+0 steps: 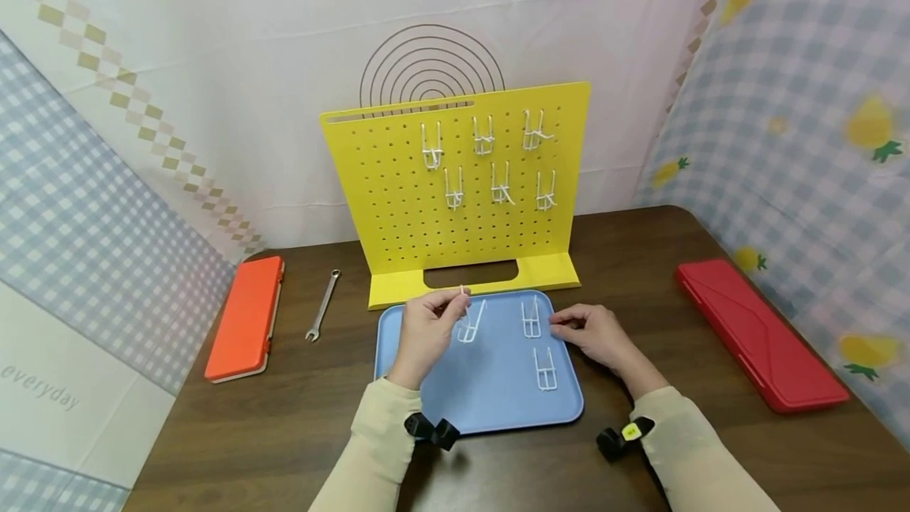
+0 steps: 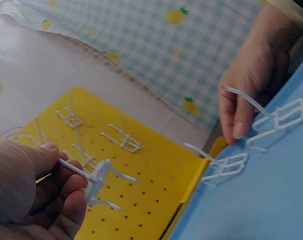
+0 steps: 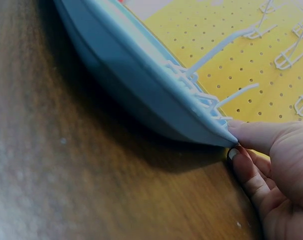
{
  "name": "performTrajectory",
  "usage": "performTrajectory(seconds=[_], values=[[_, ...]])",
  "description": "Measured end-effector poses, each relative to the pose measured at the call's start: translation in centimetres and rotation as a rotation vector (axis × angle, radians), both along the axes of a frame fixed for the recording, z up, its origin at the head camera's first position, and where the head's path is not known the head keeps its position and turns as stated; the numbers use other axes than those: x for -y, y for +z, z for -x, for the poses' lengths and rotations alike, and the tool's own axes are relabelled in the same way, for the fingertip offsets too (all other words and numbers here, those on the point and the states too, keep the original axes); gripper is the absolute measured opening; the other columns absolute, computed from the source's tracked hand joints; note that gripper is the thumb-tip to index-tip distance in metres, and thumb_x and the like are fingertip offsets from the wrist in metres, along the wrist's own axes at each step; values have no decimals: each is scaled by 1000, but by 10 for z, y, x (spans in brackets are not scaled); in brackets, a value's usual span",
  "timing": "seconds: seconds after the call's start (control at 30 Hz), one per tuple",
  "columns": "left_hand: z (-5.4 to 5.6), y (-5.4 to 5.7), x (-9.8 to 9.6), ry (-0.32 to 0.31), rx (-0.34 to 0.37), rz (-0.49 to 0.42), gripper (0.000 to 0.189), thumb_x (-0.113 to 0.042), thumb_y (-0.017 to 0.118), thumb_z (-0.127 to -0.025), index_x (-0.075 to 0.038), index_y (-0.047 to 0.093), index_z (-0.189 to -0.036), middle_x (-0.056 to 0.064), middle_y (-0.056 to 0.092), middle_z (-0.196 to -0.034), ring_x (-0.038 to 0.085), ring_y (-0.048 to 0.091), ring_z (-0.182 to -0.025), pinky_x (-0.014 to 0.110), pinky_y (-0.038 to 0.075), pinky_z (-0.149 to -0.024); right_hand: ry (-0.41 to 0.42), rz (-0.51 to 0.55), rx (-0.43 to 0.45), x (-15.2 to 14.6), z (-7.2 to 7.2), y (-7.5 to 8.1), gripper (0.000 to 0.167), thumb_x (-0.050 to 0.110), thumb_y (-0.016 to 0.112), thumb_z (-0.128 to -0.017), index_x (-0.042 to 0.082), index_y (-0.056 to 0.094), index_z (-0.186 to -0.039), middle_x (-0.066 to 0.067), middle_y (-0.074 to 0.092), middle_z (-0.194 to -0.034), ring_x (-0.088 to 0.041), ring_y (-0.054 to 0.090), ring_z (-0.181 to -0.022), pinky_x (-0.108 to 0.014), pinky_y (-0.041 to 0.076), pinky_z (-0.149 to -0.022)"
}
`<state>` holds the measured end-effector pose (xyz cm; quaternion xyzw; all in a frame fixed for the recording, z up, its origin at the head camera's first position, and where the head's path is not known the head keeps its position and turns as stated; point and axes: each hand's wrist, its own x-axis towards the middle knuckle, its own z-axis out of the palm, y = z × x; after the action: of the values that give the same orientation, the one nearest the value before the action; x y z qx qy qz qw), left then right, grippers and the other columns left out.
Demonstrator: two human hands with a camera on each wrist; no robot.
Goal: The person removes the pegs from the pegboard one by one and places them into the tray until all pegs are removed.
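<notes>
While "everyday" reads clearly across the left-hand cloth [image 1: 78, 433], the lettering on the yellow tag [image 1: 631, 431] at the right wrist is too small to make out. And look at the left hand [image 1: 426, 334]: thumb and fingers pinch the stem of one white wire hook [image 2: 97, 181], its frame and two prongs jutting beyond the fingertips, above the blue tray [image 1: 476, 397]. Over on the other side, the right hand [image 1: 596, 332] grips the tray's rim near the far corner, thumb on top, fingers beneath. Two more hooks [image 1: 545, 376] lie on the tray, one just beside those right fingertips. Behind stands the yellow pegboard [image 1: 391, 212], punched with small round holes and carrying six slim wire hooks [image 1: 453, 190] in two rows of three. What a spread: shiny metal combination wrench [image 1: 324, 306], dark wood-grain tabletop [image 1: 306, 433], smooth orange case [image 1: 245, 318], ridged red case [image 1: 761, 338]!
</notes>
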<state>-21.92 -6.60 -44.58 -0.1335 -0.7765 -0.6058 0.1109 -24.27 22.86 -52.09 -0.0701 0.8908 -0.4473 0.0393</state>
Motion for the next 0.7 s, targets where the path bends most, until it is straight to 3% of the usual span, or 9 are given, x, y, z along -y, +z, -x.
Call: performTrajectory(seconds=[0.3, 0.5, 0.7], values=[[2, -25, -30, -16, -51, 176, 15, -18, 70, -90, -8, 78, -98, 0, 74, -86, 5, 64, -70, 21, 52, -59, 0, 0, -6, 0, -1, -1, 23, 25, 75, -86, 14, 74, -106, -1, 70, -99, -17, 61, -84, -32, 52, -73], [7, -39, -44, 12, -12, 171, 14, -18, 71, -89, -9, 78, -97, -1, 73, -85, 3, 61, -67, 21, 50, -57, -8, -1, 8, 0, -1, -2, 22, 25, 75, -85, 14, 75, -105, -1, 70, -97, -16, 61, -83, -31, 51, -72], [13, -45, -50, 72, 85, 131, 14, -21, 72, -89, -12, 78, -98, -3, 73, -87, 4, 61, -70, 21, 50, -59, 0, -7, -1, 1, -1, -1, 22, 25, 75, -85, 14, 75, -104, 0, 70, -97, -16, 60, -83, -32, 51, -72]])
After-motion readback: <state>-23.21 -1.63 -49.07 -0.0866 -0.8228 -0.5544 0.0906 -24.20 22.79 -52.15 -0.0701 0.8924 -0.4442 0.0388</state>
